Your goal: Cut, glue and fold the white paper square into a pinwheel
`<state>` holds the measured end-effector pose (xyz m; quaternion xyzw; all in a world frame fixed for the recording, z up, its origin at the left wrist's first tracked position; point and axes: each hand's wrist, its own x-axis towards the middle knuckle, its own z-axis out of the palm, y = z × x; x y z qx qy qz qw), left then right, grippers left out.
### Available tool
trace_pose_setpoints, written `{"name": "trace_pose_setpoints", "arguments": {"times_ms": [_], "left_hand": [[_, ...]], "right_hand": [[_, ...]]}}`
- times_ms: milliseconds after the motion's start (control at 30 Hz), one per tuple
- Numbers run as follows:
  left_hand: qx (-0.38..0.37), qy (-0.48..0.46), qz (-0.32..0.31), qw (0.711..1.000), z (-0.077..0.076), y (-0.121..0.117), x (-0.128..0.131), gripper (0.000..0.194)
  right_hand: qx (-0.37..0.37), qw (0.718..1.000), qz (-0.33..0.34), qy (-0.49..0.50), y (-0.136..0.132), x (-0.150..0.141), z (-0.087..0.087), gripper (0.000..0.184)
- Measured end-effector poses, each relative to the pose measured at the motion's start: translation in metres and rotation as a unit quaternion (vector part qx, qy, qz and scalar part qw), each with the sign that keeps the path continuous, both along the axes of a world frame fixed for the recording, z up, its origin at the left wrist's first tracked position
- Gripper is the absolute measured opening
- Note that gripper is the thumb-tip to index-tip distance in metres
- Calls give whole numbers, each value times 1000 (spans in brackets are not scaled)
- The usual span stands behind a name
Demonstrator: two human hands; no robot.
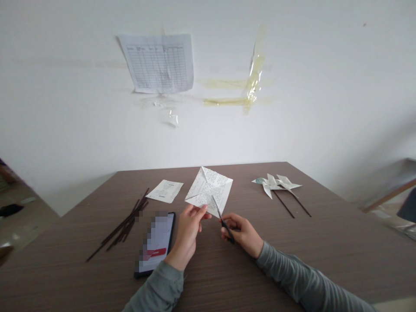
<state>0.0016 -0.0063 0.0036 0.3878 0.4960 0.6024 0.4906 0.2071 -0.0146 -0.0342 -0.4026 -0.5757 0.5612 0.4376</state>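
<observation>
A square sheet of printed paper (212,184), with slits running in from its corners, is held up above the table. My left hand (191,225) pinches its near left edge between thumb and fingers. My right hand (242,232) grips a pair of scissors (228,230) with black handles. The blades lie at the paper's near corner, pointing in toward its middle; whether they are parted I cannot tell. Part of the handles is hidden by my right fingers.
Left of the paper lie more paper squares (165,191), a bundle of dark sticks (125,225) and a phone (159,242). Two paper pinwheels (276,183) on sticks rest at the right. Behind the brown table (325,260) stands a wall with a taped sheet (159,63).
</observation>
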Motion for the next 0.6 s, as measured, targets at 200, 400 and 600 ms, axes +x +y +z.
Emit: {"name": "trace_pose_setpoints", "arguments": {"times_ms": [200,400,600], "left_hand": [[-1,9,-4,1000,1,-2,0,51],[0,13,-9,1000,-3,1,-2,53],[3,11,-14,1000,-5,3,-2,58]], "right_hand": [[-2,1000,-4,-1,-4,-1,4,73],[0,1000,-7,-12,-4,-1,7,75],[-7,1000,-8,-9,-5,-2,9,76]]}}
